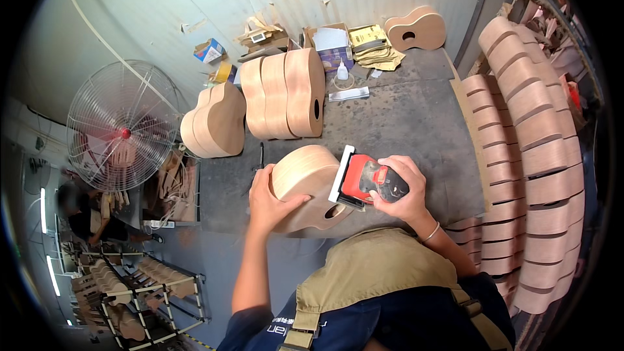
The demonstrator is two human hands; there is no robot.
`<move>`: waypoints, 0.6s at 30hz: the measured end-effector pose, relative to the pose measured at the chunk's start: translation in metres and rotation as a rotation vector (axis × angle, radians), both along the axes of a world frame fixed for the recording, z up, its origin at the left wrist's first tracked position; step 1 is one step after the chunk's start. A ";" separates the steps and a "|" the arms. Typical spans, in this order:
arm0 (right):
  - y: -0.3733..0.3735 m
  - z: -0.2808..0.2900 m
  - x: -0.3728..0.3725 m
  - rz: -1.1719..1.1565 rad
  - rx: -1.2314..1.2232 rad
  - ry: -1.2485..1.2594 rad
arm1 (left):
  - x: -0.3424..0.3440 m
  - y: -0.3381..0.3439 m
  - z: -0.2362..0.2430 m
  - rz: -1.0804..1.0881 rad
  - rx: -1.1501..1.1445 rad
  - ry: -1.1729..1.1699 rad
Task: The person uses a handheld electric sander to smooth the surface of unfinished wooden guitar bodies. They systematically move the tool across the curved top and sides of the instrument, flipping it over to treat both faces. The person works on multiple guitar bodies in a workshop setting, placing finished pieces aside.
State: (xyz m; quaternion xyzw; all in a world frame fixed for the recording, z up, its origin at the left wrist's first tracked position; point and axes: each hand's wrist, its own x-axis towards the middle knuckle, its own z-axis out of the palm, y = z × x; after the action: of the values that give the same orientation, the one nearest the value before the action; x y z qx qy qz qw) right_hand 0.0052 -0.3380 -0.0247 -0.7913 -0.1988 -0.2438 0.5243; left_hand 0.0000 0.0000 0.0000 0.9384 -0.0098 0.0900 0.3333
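Note:
A pale wooden ukulele body (305, 168) stands on its side near the front edge of the dark workbench (390, 117). My left hand (268, 200) grips its left end, thumb on the near face and fingers over the curved side. In my right hand (406, 188) is a red and black power sander (369, 181), my fingers wrapped round its body. The sander's white-edged pad (342, 174) is upright against the right part of the ukulele body. Part of the dark sound hole (334, 210) shows below the pad.
Several ukulele bodies (276, 94) stand at the back left, and one (416, 29) leans by the wall. A glue bottle (342, 70), metal strip (349, 94) and yellow sandpaper packs (376, 45) lie behind. Stacked bodies (536, 123) line the right; a large fan (123, 127) stands left. Another person sits far left.

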 end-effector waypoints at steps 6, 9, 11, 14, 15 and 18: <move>0.007 0.025 0.007 0.019 -0.001 -0.071 | -0.001 -0.004 0.004 -0.018 0.020 -0.004; 0.015 0.061 0.013 0.118 -0.173 -0.254 | 0.003 -0.021 0.004 -0.015 0.011 0.039; 0.024 0.079 0.009 0.221 -0.364 -0.327 | 0.008 -0.027 0.002 -0.009 0.047 0.039; 0.040 0.085 0.005 0.272 -0.418 -0.444 | 0.011 -0.028 0.006 -0.027 0.015 0.006; 0.044 0.082 0.004 0.280 -0.408 -0.448 | 0.008 -0.025 0.004 -0.012 0.006 0.004; 0.034 0.075 0.006 0.200 -0.393 -0.295 | -0.004 -0.008 0.006 0.022 -0.010 0.000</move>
State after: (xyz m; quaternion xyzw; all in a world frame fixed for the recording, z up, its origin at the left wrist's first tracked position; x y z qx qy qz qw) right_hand 0.0115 -0.3044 0.0500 -0.8102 -0.3939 -0.2601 0.3475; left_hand -0.0040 -0.0080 0.0056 0.9368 0.0011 0.0938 0.3371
